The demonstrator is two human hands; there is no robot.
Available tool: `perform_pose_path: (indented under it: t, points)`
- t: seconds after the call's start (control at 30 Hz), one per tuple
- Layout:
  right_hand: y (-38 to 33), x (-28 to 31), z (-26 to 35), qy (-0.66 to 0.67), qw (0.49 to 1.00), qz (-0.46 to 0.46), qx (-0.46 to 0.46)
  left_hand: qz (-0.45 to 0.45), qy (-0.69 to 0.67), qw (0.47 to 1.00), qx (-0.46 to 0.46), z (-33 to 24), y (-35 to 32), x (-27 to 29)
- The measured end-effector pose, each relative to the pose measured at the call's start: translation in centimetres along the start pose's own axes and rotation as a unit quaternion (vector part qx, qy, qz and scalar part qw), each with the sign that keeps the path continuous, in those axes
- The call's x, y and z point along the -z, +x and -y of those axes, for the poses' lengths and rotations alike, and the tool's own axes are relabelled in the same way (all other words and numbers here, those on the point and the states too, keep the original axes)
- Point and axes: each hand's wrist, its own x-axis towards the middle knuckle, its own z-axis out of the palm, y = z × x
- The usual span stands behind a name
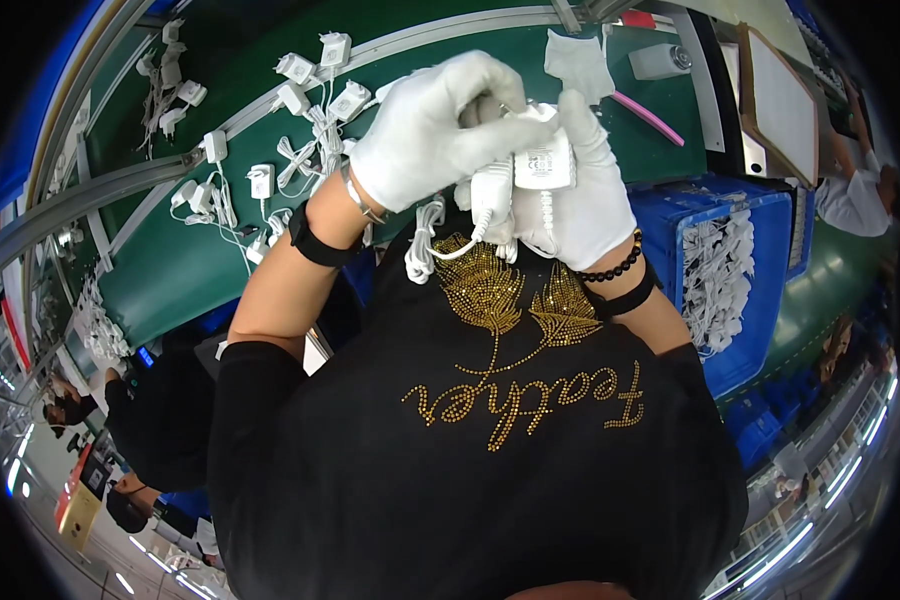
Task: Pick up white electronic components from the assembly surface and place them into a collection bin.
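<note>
Both my hands wear white gloves and meet in front of my chest. My right hand (595, 205) holds a white power adapter (545, 168) with a printed face, its fingers behind and beside it. My left hand (430, 135) has thumb and forefinger pinched at the top of the adapters, where the glove partly hides the contact. Next to the first adapter, a second white adapter (492, 198) is held close against it. A bundled white cord (423, 243) hangs below my left hand.
Several white adapters with tied cords (320, 125) lie on the green worktable (170, 260) at left. A white cloth (578, 66), a pink strip (648, 118) and a clear bottle (660, 62) lie far right. A blue bin (765, 345) of white cords stands at right. A metal rail (100, 205) crosses the left.
</note>
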Motion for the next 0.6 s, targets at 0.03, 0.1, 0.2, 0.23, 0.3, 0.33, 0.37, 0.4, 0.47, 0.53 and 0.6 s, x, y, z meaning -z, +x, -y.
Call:
perform_pose_path:
  t: [0.03, 0.1, 0.2, 0.23, 0.3, 0.33, 0.37, 0.4, 0.47, 0.53, 0.6]
  points:
    - [0.3, -0.1, -0.2, 0.022, 1.000, -0.021, 0.006, 0.050, 0.103, 0.992, -0.057, 0.1, 0.2, 0.3]
    - [0.5, -0.1, -0.3, 0.043, 0.998, -0.042, 0.009, 0.034, 0.090, 0.994, -0.058, 0.9, 0.1, 0.1]
    - [0.6, 0.9, 0.2, 0.004, 0.997, 0.072, -0.014, 0.008, 0.063, 0.996, -0.064, 1.6, -0.2, -0.7]
    - [0.6, 1.3, 0.3, 0.005, 0.997, 0.072, -0.013, -0.026, -0.065, 0.998, 0.002, 1.4, -0.5, -1.2]
    - [0.5, 2.2, 0.3, 0.009, 0.999, 0.048, -0.003, -0.090, -0.314, 0.935, 0.135, 0.8, -0.9, -1.8]
    - [0.5, 2.4, 0.3, 0.012, 0.999, 0.036, 0.001, -0.088, -0.314, 0.935, 0.136, 0.5, -1.0, -1.8]
    - [0.6, 2.3, 0.4, 0.012, 0.999, 0.035, 0.003, -0.094, -0.317, 0.932, 0.152, 0.1, -1.1, -1.6]
    - [0.7, 1.9, 0.6, 0.008, 0.999, 0.053, 0.005, -0.100, -0.319, 0.927, 0.168, -0.2, -1.1, -1.4]
    - [0.8, 1.5, 0.8, 0.000, 0.996, 0.087, 0.010, -0.105, -0.322, 0.923, 0.184, -0.3, -0.8, -1.3]
    - [0.9, 1.6, 0.6, 0.014, 0.998, 0.062, 0.015, -0.046, -0.091, 0.992, 0.075, 0.1, -0.2, -1.3]
    - [0.9, 1.7, 0.4, 0.040, 0.999, 0.010, 0.024, -0.018, 0.028, 0.999, 0.019, 0.2, 0.1, -1.2]
